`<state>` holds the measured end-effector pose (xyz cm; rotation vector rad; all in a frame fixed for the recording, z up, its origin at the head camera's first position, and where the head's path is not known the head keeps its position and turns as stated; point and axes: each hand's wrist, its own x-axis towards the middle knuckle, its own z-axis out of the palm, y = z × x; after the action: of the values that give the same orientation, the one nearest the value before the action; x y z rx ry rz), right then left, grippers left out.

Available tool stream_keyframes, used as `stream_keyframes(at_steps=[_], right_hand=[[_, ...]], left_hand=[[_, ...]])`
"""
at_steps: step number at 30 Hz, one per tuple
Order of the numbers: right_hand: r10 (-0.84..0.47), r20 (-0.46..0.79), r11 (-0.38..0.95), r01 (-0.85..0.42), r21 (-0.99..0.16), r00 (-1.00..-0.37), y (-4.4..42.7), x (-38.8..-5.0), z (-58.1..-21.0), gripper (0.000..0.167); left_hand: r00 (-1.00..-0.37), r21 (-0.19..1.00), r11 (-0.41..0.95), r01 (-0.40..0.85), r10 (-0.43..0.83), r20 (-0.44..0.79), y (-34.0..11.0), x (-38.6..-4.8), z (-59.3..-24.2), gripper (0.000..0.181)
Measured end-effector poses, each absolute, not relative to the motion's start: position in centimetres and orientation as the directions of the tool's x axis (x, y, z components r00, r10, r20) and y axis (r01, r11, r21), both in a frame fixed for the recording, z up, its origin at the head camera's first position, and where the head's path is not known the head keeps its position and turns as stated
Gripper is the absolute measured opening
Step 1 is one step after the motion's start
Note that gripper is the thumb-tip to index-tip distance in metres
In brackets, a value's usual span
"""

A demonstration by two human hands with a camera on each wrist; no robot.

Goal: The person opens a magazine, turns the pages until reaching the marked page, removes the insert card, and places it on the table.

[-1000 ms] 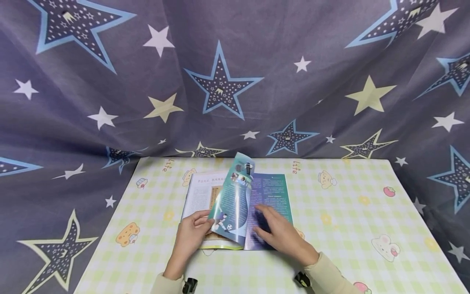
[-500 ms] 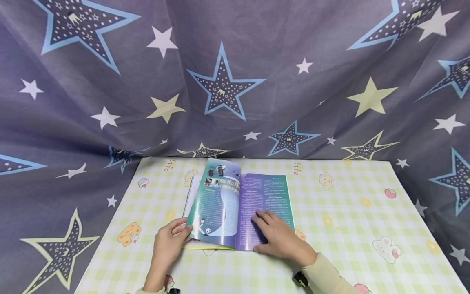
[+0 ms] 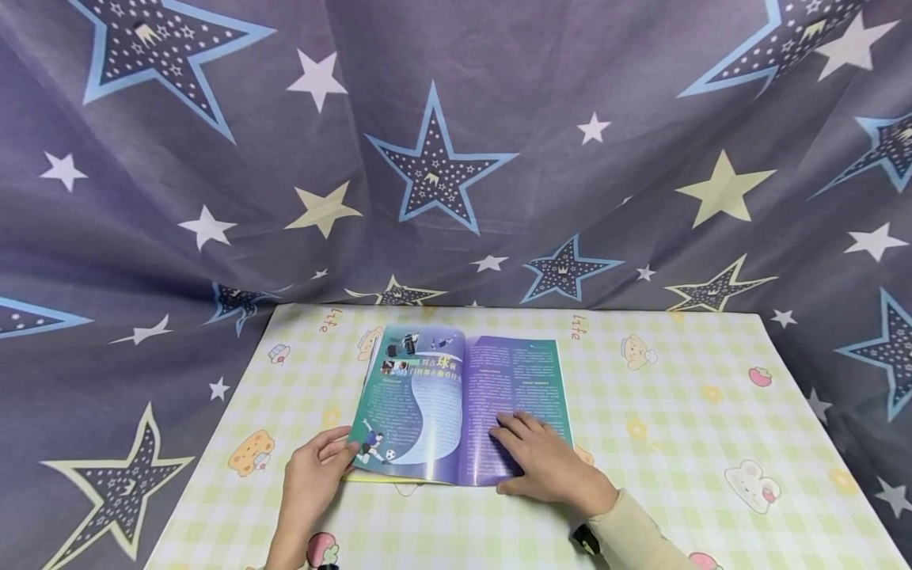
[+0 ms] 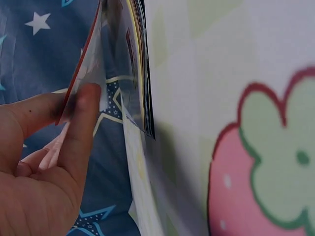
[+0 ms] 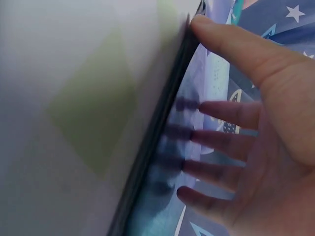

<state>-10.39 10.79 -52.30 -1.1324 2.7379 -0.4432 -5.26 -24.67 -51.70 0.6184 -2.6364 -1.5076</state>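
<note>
An open magazine lies on the table, its left page showing a soccer player and ball on teal and purple. My left hand pinches that page's lower left corner between thumb and fingers. In the left wrist view, the left hand holds the page edge a little apart from the stack beneath. On the purple right page rests my right hand, fingers spread. The right wrist view has the right hand with fingertips at the glossy page and thumb at the magazine's bottom edge.
A checked tablecloth with cartoon prints covers the table around the magazine. Behind the table hangs a dark star-patterned curtain. Light sleeves and dark wrist straps show at the front edge of the head view.
The left hand has moved left and down, bringing the soccer page over from the middle to lie nearly flat on the left side. The right hand has shifted slightly down on the right page.
</note>
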Motion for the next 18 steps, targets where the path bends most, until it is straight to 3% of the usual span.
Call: stream_keyframes(at_steps=[9,13,18], right_hand=[[-0.731,0.06,0.631,-0.707,-0.318,-0.68,12.7,-10.3,-51.6,0.032],[-0.702,0.114,0.635,-0.69,-0.346,-0.703,13.9,-10.3,-51.4,0.024],[-0.595,0.185,0.669,-0.61,-0.424,-0.782,15.3,-10.5,-51.6,0.024]], left_hand=[[-0.916,0.841,0.444,-0.31,-0.378,-0.138,-24.2,-5.9,-51.6,0.039],[-0.917,0.849,0.439,-0.293,-0.382,-0.118,-24.0,-6.3,-51.6,0.037],[-0.925,0.856,0.438,-0.275,-0.365,-0.11,-23.8,-6.5,-51.6,0.034]])
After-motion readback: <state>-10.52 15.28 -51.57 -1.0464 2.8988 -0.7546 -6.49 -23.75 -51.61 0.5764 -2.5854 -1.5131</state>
